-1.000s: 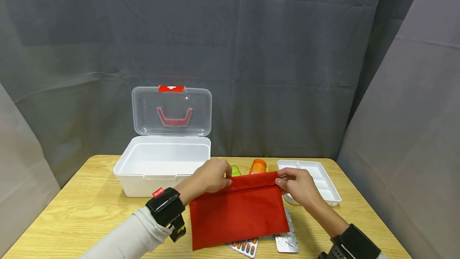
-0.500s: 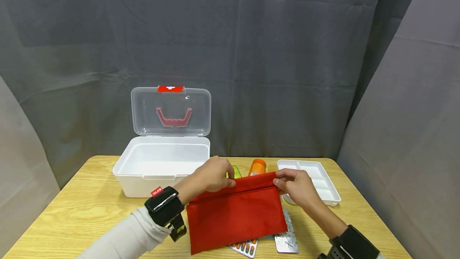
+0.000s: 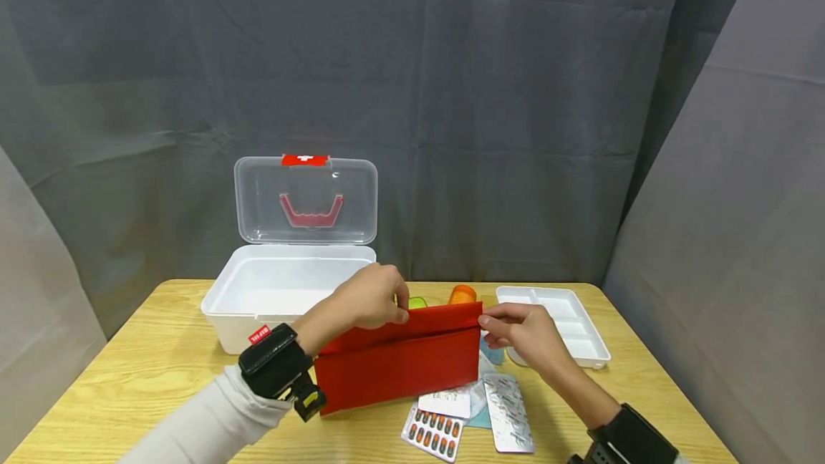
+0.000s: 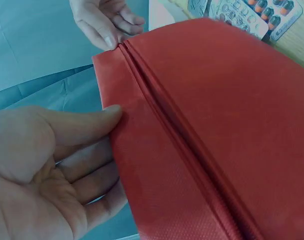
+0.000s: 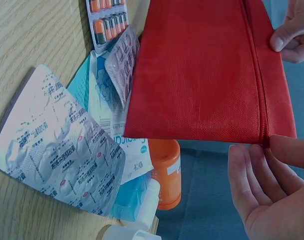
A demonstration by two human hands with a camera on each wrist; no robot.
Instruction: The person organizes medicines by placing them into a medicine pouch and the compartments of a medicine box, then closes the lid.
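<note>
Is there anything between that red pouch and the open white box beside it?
Nothing visible. The red fabric zip pouch hangs from both hands, left hand and right hand, just right of the open white plastic box; the gap between looks free.

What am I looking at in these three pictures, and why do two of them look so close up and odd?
No machine here: a person works with bare hands, wearing three cameras. The wide picture comes from the head; the two close ones come from the wrists, hence the odd angles. The left hand and right hand each pinch one top corner of a red zip pouch, lifted above a wooden table. On the table lie blister packs of pills, an orange bottle, a white compartment tray and an open white first-aid box with a clear lid.
</note>
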